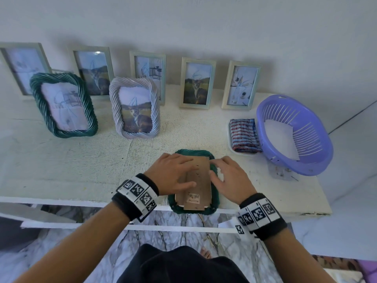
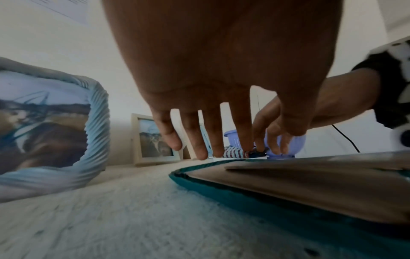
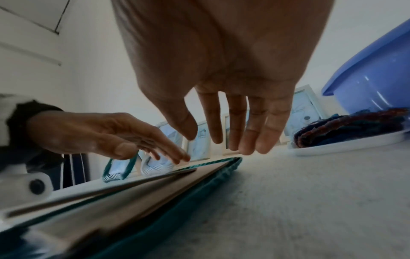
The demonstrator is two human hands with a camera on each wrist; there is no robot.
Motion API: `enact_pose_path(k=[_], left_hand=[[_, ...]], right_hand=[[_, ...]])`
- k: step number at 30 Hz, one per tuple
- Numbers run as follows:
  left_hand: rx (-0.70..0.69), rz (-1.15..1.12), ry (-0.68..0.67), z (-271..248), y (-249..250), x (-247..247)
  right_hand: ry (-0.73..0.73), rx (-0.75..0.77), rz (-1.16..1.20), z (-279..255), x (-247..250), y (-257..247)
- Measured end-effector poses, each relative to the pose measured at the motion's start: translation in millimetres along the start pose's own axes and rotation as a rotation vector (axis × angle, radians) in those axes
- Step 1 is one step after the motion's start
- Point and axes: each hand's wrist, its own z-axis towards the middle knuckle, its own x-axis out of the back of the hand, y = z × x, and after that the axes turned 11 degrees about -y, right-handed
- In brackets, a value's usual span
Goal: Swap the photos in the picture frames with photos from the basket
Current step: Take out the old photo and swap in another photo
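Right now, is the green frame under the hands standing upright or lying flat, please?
Lying flat, face down: the green frame shows its brown backing board upward.

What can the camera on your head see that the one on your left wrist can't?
Only the head view shows the green twisted frame standing at the left, the paper in the basket and the barcode sticker. Only the left wrist view shows the fingers from underneath. Both show the left hand, the right hand, the face-down green frame, its brown back, the purple basket and the striped cloth.
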Motion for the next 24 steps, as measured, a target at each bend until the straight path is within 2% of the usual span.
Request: enact_pose_path(k=[3,6,13,17,24], left_hand=[[-0.003,0.049,-0.036,7,-2,-1],[0.010,0.064,-0.049,9,-4,-5],[0.031,0.026,-0.044,8,-5,-11],[0.026,0.006,-0.046,8,-4,-11],[0.001,-0.013,-0.015,9,-5,-11]], right_hand=[[-0.104,-0.070,-0.074,14,1,10],[-0.161,-0.077,-0.081,20,-1,12],[-0.111,-0.080,0.119,24,-7,22],[-0.106,-0.115,0.312,26,-12,26],[-0.096,-0.114,0.400,24,-12,28]])
